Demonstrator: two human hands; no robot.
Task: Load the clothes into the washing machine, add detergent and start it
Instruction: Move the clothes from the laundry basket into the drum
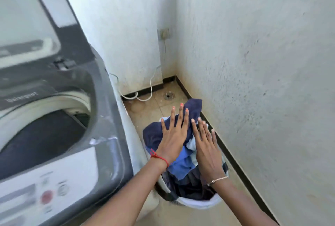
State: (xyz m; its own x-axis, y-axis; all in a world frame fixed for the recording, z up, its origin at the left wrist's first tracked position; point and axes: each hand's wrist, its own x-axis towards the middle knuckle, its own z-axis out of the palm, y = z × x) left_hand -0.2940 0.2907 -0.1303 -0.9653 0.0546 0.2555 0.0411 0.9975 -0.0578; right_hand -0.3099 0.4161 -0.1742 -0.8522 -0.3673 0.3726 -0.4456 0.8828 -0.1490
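A grey top-loading washing machine stands at the left with its lid raised; dark cloth lies in its drum. To its right on the floor sits a white laundry basket heaped with clothes: a navy garment on top, a bright blue one and dark ones below. My left hand lies flat with fingers spread on the navy garment. My right hand hovers flat beside it over the pile, holding nothing. No detergent is in view.
The machine's control panel with a red button faces me at the lower left. White walls close in the corner, with a socket and white cable. A floor drain lies behind the basket on the tiled floor.
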